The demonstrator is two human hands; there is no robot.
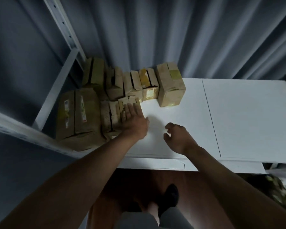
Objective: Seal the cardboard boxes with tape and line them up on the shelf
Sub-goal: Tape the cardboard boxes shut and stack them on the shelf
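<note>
One small cardboard box (128, 103) was the thing in hand, standing in the front row of the cluster at the left end of the white shelf (238, 121), with a slightly larger box (110, 118) touching its left side and a big box (79, 116) beyond that at the front-left corner. Its long axis ran from the shelf's front edge toward the back, in line with its neighbours. The left hand (134, 119) lay on it from the front and right, its fingers (130, 109) straight and spread flat across the box's top and right face, pressing rather than gripping; the box lay directly ahead of and under those fingertips, toward the back-left. That hand was plainly the nearer one. The right hand (177, 138) hung over bare shelf near the front edge, well apart from every box, its fingers loosely curled around nothing.

Behind the small box a back row (139, 83) of four boxes stood along the rear edge, ending at the right in a taller box (170, 86) with yellowish tape over its top seam. Several seams in the cluster showed as dark gaps; whether those were taped was too blurred to tell. To my judgement the coming move was a nudge leftward and back, to square the small box against its neighbour, and the flat palm on its right face suited that push.
</note>
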